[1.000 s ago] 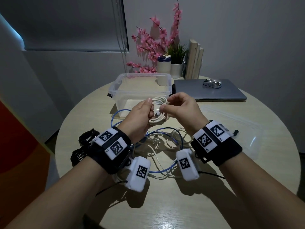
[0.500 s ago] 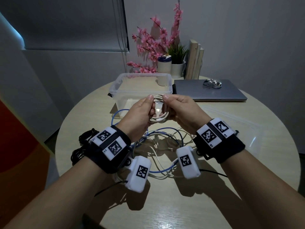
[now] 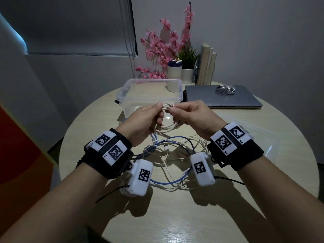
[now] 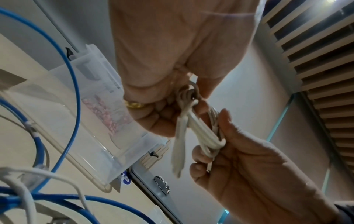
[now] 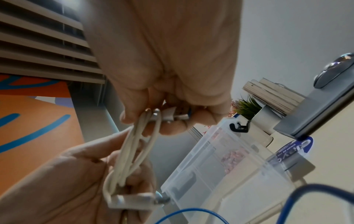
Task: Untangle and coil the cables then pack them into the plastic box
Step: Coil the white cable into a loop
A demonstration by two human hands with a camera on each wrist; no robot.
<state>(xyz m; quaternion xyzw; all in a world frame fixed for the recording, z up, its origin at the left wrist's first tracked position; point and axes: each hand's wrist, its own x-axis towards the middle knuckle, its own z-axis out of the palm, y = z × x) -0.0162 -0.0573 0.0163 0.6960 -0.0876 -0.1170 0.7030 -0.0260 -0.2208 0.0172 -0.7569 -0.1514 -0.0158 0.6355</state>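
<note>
A white cable coil hangs between both hands in front of the clear plastic box. My left hand grips the coil's left side, and the right hand pinches its top. In the left wrist view the left hand clasps the bundled strands while the right hand holds their other end. The right wrist view shows the right hand pinching a plug at the coil, and a white connector lies in the left hand. A blue cable and white cables lie tangled on the table beneath.
The box's clear lid lies on the right of the round table. A closed laptop with a mouse sits behind it. Pink flowers, a potted plant and books stand at the back.
The right hand has come in close to the left and now pinches the top of the coil. Both hands have lifted the coil slightly toward the box.
</note>
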